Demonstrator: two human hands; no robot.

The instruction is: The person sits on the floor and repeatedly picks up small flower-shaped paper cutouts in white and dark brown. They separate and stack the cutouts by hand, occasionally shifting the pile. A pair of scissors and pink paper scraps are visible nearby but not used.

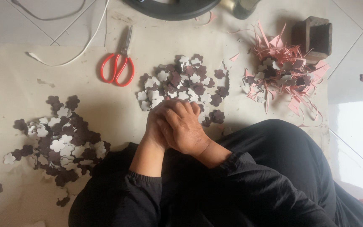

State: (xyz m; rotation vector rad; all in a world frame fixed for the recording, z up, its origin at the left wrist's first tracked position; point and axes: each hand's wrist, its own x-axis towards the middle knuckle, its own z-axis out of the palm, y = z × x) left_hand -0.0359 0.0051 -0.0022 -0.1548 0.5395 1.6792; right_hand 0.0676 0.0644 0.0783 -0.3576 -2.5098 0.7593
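On the far left, a broad pile of flower-shaped cutouts (pixel 59 141) lies spread over the pale sheet (pixel 17 80) that covers the floor, some pieces dark maroon side up and others white side up, with a few strays off toward the sheet's lower left edge; its place just beside the person's left knee looks like a spot within easy reach for setting pieces aside. Above it, a white cable (pixel 70 54) trails across the sheet, and to its right the red-handled scissors (pixel 119 63) lie closed with blades pointing away, parked apart from the piles, probably so they can be picked up without disturbing the cutouts. In the middle sits a second heap of flower cutouts (pixel 188 82), directly ahead of the person, and both hands meet at its near edge: the left hand (pixel 155 126) is curled underneath and largely hidden, while the right hand (pixel 181 128) lies over it, fingers bent down onto the nearest pieces. Whether either hand actually pinches a cutout cannot be told, since the fingertips are covered. The black-clad lap (pixel 248 185) fills the lower frame, suggesting that the person sits on the floor. Further right, a tangle of pink paper strips (pixel 288 77) mixed with a few more cutouts appears to be offcut waste kept away from the piles, and a dark wooden block (pixel 316 38) stands just behind it.
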